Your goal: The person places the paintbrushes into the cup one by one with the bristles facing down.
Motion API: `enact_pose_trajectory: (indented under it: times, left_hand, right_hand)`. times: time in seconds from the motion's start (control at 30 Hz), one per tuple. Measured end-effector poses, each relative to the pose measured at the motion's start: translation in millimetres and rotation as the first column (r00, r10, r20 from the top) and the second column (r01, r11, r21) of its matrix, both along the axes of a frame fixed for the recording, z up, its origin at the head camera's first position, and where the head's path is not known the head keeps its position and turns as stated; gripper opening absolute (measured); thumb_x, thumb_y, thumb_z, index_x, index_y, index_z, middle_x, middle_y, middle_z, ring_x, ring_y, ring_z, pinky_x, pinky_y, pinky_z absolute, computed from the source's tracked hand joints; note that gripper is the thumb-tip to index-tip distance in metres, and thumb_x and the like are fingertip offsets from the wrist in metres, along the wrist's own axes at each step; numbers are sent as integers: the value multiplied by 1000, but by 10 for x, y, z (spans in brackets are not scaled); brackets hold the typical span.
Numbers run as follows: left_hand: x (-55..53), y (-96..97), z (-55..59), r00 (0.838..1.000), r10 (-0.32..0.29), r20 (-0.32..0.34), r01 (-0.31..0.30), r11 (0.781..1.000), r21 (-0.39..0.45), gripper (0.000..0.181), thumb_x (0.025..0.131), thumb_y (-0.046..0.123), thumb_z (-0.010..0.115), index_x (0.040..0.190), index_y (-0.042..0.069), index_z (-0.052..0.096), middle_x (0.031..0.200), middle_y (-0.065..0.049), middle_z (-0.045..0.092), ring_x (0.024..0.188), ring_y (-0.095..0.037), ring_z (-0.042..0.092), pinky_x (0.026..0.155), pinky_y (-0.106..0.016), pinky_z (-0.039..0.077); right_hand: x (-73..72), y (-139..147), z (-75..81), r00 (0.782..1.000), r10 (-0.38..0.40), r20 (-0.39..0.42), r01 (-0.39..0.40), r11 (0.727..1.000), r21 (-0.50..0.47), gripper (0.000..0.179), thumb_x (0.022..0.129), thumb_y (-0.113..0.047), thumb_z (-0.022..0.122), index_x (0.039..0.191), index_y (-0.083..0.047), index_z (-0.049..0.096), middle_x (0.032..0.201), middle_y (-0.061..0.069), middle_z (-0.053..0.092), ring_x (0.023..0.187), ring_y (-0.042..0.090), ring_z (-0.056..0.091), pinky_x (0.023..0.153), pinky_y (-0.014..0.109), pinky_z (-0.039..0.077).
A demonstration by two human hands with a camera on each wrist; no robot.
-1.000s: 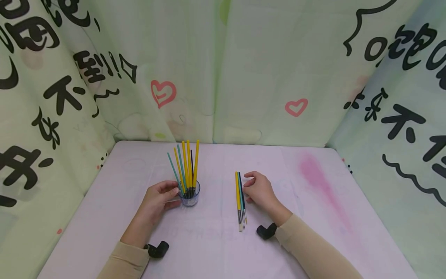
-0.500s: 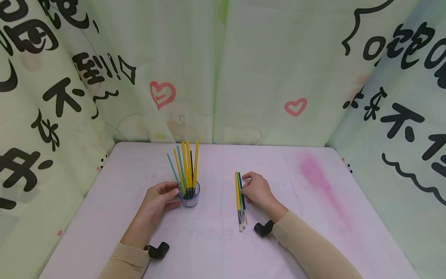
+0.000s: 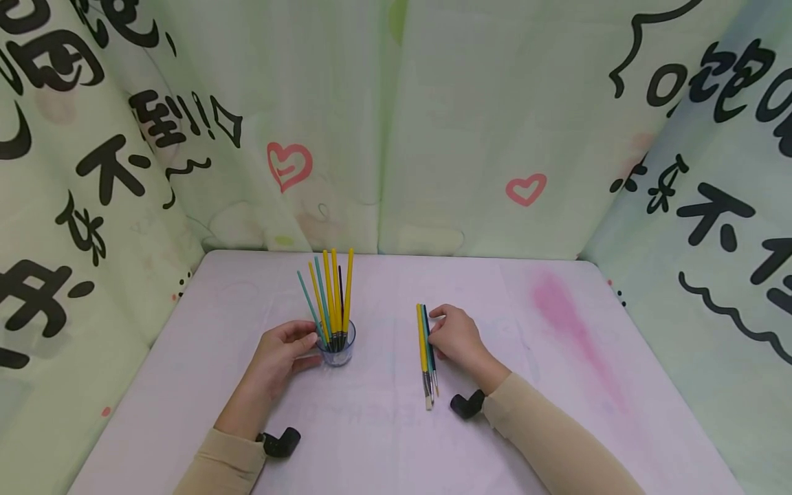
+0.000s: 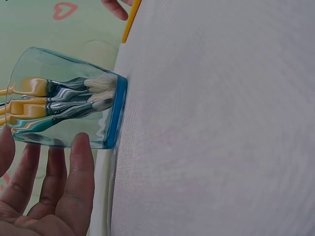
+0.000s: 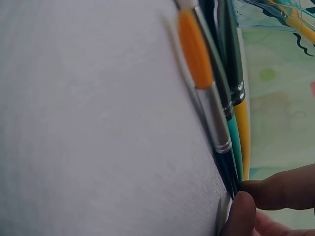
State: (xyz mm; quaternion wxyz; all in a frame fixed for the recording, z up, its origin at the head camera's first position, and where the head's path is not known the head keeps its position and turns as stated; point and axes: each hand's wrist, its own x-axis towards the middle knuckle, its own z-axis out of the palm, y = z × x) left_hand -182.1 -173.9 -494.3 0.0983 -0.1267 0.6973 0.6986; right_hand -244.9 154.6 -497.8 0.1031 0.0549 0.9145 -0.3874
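Observation:
A clear cup [image 3: 337, 359] stands upright left of the middle of the table, holding several paintbrushes [image 3: 335, 295] with yellow, teal and dark handles, bristles down. Fingertips of my left hand [image 3: 281, 354] touch the cup's left side; in the left wrist view its fingers reach the wall above the blue base [image 4: 118, 110]. To the right lie a yellow paintbrush [image 3: 421, 337], a teal one [image 5: 236, 142] and a dark-handled one [image 5: 227, 164], side by side. The thumb and index finger of my right hand [image 3: 460, 340] pinch the dark-handled paintbrush, which has orange bristles.
A pale pink cloth covers the table [image 3: 377, 440], with a deeper pink streak on the right. Pale green curtains [image 3: 458, 124] with black writing and red hearts surround its back and sides. A black wrist mount [image 3: 281, 443] sits on each wrist.
My right hand has moved slightly left onto the dark-handled paintbrush, and the lying brushes have shifted a little. The left hand and the cup have stayed where they were.

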Motion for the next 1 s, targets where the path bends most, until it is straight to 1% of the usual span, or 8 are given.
enact_pose_trajectory:
  times: [0.17, 0.3, 0.4, 0.6, 0.7, 0.8, 0.87, 1.0]
  left_hand:
    - [8, -2, 5, 1000, -5, -8, 5, 1000, 10, 36, 106, 8, 67, 140, -4, 62, 133, -20, 68, 102, -16, 71, 94, -42, 68]
    - [6, -1, 6, 1000, -6, -9, 6, 1000, 13, 37, 106, 8, 68, 140, -4, 63, 132, -19, 68, 101, -16, 71, 93, -41, 68]
    - [5, -1, 2, 1000, -8, -12, 8, 1000, 12, 37, 106, 9, 68, 140, -4, 63, 133, -19, 68, 101, -16, 71, 93, -41, 68]
    - [-3, 5, 5, 1000, -3, -1, 3, 1000, 1, 36, 106, 9, 68, 140, -4, 63, 132, -19, 68, 103, -16, 71, 92, -38, 68]
    - [-10, 10, 9, 1000, 2, 2, -2, 1000, 2, 36, 106, 9, 68, 139, -3, 64, 132, -18, 68, 103, -17, 71, 91, -37, 68]
    - [-12, 13, 10, 1000, -3, 4, 3, 1000, -2, 36, 106, 9, 67, 140, -3, 63, 134, -19, 67, 105, -18, 70, 92, -37, 68]
    - [-11, 16, 11, 1000, 1, 6, -1, 1000, -2, 35, 106, 9, 67, 139, -3, 64, 134, -19, 67, 105, -18, 70, 93, -38, 68]
    - [-2, 13, 8, 1000, 0, 5, 0, 1000, -4, 35, 106, 8, 66, 139, -4, 63, 134, -19, 67, 104, -17, 70, 95, -41, 68]
  right_hand:
    - [-1, -43, 32, 1000, 1, 12, -2, 997, 78, 44, 89, -2, 68, 133, -6, 66, 73, 4, 68, 48, 14, 59, 51, 25, 45]
    - [-17, -80, 48, 1000, 6, 2, -6, 988, 156, 45, 86, -3, 69, 131, -6, 68, 71, 5, 67, 52, 16, 60, 55, 26, 45]
    - [-38, -102, 49, 1000, 8, -1, -7, 980, 200, 46, 84, -3, 69, 130, -6, 69, 75, 6, 68, 58, 18, 61, 56, 26, 46]
    - [-66, -121, 56, 1000, 3, 8, -4, 971, 240, 45, 85, -3, 69, 130, -6, 69, 94, 10, 73, 67, 21, 64, 54, 25, 48]
    - [-82, -119, 68, 1000, 2, 20, -7, 968, 250, 45, 85, -3, 69, 130, -6, 70, 98, 11, 72, 66, 21, 64, 53, 25, 49]
    - [-102, -111, 80, 999, 10, 44, -21, 968, 250, 45, 85, -4, 69, 130, -7, 69, 95, 11, 72, 63, 20, 64, 51, 25, 49]
    - [-115, -103, 88, 998, 5, 65, -20, 974, 227, 45, 86, -4, 69, 131, -8, 69, 94, 11, 71, 60, 19, 64, 50, 24, 50]
    - [-128, -70, 89, 994, -20, 105, 5, 990, 144, 46, 89, -4, 68, 134, -11, 68, 94, 11, 69, 59, 18, 63, 50, 24, 51]
